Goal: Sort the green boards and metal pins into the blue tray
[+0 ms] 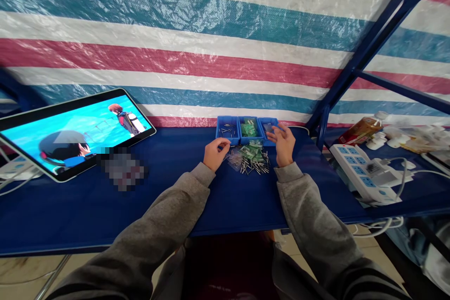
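Note:
My left hand (215, 153) is at the front of the left blue bin (219, 137), thumb and fingertips pinched together; whatever lies between them is too small to make out. Inside that bin are a few thin metal pieces (228, 130). My right hand (285, 146) hangs at the front right of the right blue bin (273, 121), its fingers bent and somewhat apart, with nothing plainly held. Small green packets (249, 127) fill the middle blue bin (246, 141). Between my hands, metal screw-like pins (258, 167) lie heaped with clear and green packets (250, 152).
A tablet (80, 133) playing a cartoon leans at the left of the blue table (168, 150), beside a blurred patch. To the right are a power strip (363, 173) with plugs and cables, a drink bottle (365, 127) and a blue metal frame (346, 72). Striped sheeting (211, 33) hangs behind.

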